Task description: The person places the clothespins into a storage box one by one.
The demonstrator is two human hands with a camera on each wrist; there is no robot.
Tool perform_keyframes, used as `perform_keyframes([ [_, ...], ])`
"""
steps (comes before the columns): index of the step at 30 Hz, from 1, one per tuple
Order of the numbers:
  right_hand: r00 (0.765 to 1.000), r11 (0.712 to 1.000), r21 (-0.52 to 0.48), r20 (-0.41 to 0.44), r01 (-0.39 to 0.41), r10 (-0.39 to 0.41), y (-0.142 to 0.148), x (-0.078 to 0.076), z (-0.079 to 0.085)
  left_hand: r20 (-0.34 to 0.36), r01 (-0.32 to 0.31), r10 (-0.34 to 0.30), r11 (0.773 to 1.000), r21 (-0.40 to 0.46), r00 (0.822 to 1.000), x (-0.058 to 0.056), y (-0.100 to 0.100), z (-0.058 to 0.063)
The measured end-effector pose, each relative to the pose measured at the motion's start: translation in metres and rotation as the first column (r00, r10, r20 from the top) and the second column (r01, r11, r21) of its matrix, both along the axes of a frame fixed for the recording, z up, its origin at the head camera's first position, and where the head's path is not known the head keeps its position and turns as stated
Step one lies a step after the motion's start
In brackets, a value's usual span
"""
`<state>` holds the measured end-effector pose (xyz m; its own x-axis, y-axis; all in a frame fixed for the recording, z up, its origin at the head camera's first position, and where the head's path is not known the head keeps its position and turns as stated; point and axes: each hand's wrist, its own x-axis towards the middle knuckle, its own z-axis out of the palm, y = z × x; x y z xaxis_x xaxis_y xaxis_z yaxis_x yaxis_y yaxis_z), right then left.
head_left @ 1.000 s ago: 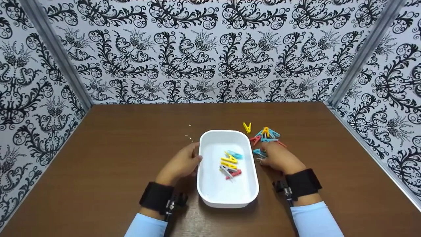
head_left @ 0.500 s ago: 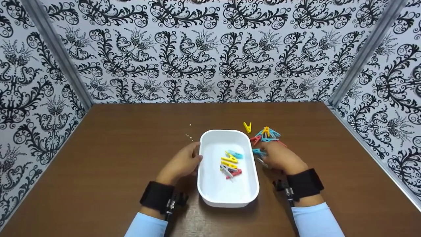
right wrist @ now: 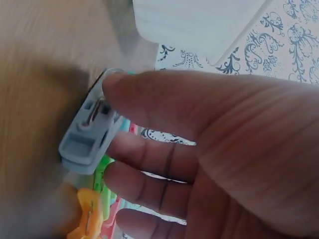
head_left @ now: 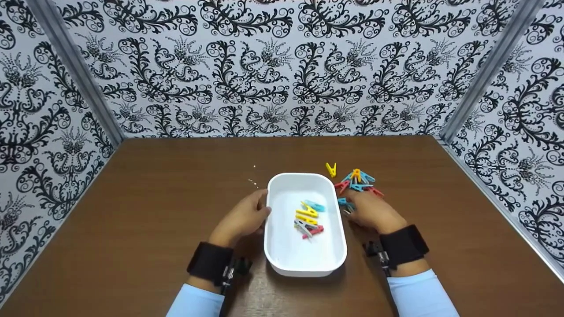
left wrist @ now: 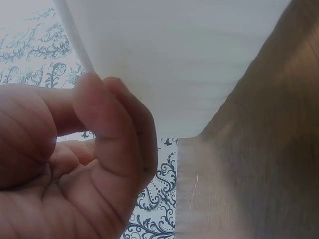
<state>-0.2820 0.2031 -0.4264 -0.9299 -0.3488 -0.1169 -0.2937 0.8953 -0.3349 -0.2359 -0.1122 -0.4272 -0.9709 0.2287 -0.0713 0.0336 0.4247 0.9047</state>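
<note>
A white plastic tub stands in the middle of the table. Several clothespins lie on its floor, among them a yellow clothespin, a blue one and a red one. My left hand grips the tub's left rim, thumb and fingers curled at the edge in the left wrist view. To the right of the tub, my right hand pinches a grey clothespin, its thumb across one end of it. A blue clothespin lies by the fingertips, partly hidden by the hand.
Beyond my right hand is a pile of clothespins, with an orange clothespin on top and red ones at its sides. A lone yellow clothespin lies farther back. Patterned panels wall the brown table at the back and sides.
My right hand has shifted slightly among the clothespins beside the tub, and the grey clothespin at its fingertips has turned a little. My left hand and the tub hold their place.
</note>
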Motion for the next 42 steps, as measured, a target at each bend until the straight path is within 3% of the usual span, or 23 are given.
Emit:
perform_keyframes([
  [8,0.998,0.997,-0.043,-0.013,-0.063,0.063,-0.005,0.006,0.016,0.017,-0.010,0.010,1.000,-0.009,1.000,0.000,0.000,0.001],
  [18,0.983,0.985,-0.102,-0.134,-0.141,0.127,-0.009,0.025,0.048,0.026,-0.017,0.019,0.999,-0.041,0.999,-0.001,0.000,0.001],
  [28,0.963,0.982,-0.088,-0.229,-0.168,0.144,-0.033,0.040,0.066,-0.018,0.015,-0.015,0.999,0.038,1.000,-0.001,0.000,-0.003],
  [37,0.932,0.946,-0.103,-0.234,-0.308,0.278,-0.082,0.043,0.064,0.013,-0.011,0.010,0.999,0.053,1.000,0.001,-0.002,-0.003],
  [42,0.953,0.960,-0.047,-0.139,-0.277,0.268,-0.094,0.033,0.051,0.012,-0.007,0.006,0.999,0.046,1.000,0.001,0.000,-0.001],
])
